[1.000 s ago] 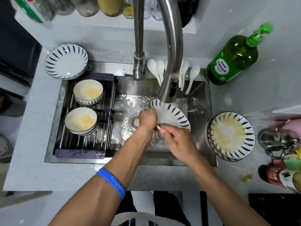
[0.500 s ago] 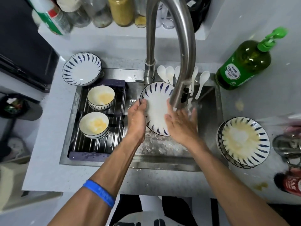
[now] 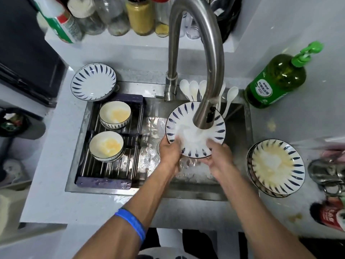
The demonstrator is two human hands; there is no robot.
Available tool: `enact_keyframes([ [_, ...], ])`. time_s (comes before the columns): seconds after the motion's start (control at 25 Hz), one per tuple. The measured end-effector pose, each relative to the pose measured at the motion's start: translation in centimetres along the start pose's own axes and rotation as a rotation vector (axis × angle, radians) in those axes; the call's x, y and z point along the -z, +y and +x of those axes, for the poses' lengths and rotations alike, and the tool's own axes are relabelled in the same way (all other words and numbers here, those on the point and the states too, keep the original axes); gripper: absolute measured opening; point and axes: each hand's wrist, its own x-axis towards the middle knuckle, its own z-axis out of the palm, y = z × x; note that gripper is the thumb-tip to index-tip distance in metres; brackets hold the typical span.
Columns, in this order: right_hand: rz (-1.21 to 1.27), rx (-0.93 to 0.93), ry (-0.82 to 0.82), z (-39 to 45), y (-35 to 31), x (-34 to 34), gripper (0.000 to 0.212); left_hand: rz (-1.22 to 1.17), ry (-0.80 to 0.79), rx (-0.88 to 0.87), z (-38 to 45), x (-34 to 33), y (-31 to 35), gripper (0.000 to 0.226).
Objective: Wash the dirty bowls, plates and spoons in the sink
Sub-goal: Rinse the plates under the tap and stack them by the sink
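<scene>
Plate (image 3: 194,128) with the blue dashes round its rim is under the tap, over the middle of the steel sink (image 3: 237,126), tilted toward me with water running down its white glazed face. My left hand (image 3: 169,152) grips its rim at about 8 o'clock, fingers curled behind it. My right hand (image 3: 219,157) is at about 5 o'clock on the rim, but it's blurred, so I can't tell whether it's gripping or just rubbing. Blue rubber band (image 3: 133,224) is on my left wrist.

Brushed steel faucet (image 3: 205,58) arches over from 12 o'clock, and its spout head covers part of the plate. Behind it, white ceramic spoons (image 3: 194,88) lean on the sink's back edge.

At 9 o'clock there's a dark ribbed drying rack (image 3: 112,172) across the sink, with two round bowls on it, the far bowl (image 3: 114,114) and the near bowl (image 3: 106,145), both smeared yellow inside. A clean-looking plate (image 3: 93,81) sits on the counter at 10 o'clock.

At 3 o'clock, a stack of dirty plates (image 3: 276,165) sits right beside the sink; the top one has a yellowish film. Green soap bottle (image 3: 276,81) with a pump is at 2 o'clock. The counter (image 3: 46,165) is pale grey and speckled, with a few yellow splats. Jars and bottles (image 3: 138,14) line a shelf at the top.
</scene>
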Motion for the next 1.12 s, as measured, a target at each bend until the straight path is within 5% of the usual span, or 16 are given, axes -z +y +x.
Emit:
enact_keyframes([
  [0.24,-0.396,0.33,0.1,0.1,-3.0,2.5,0.022,-0.013,-0.02,0.018,1.9,-1.4,1.6,0.026],
  [0.32,-0.787,0.448,0.155,0.3,-3.0,3.5,0.03,-0.002,-0.067,0.077,1.3,-1.7,0.2,0.011],
  [0.4,-1.339,0.606,0.187,0.1,-2.3,3.7,0.051,-0.008,-0.081,0.074,0.3,-1.4,0.0,0.026],
  [0.48,-1.657,0.702,-0.154,-0.5,-0.4,2.1,0.062,0.008,-0.058,0.044,-0.2,-1.1,0.1,0.031],
  [0.56,-1.603,0.603,-0.503,-1.1,0.4,0.7,0.062,0.124,-0.04,-0.04,-0.4,-0.9,-0.4,0.029],
  [0.6,-1.533,0.606,-0.527,-0.8,0.0,0.1,0.062,0.132,-0.023,-0.092,-0.5,-0.7,-0.3,0.031],
  [0.8,-1.459,0.728,-0.539,-1.7,-1.0,-2.5,0.064,0.016,0.038,-0.226,-0.8,0.3,1.8,0.026],
  [0.92,-1.488,0.689,-0.4,-1.7,-0.8,-3.0,0.067,0.001,0.087,-0.252,-0.6,0.7,2.3,0.024],
  [1.04,-1.458,0.784,-0.498,-1.2,-1.2,-3.2,0.065,-0.018,0.037,-0.261,-0.5,0.6,2.7,0.023],
  [1.12,-1.513,0.811,-0.385,-1.0,-0.6,-3.0,0.066,-0.029,0.069,-0.239,-0.5,0.6,2.2,0.023],
])
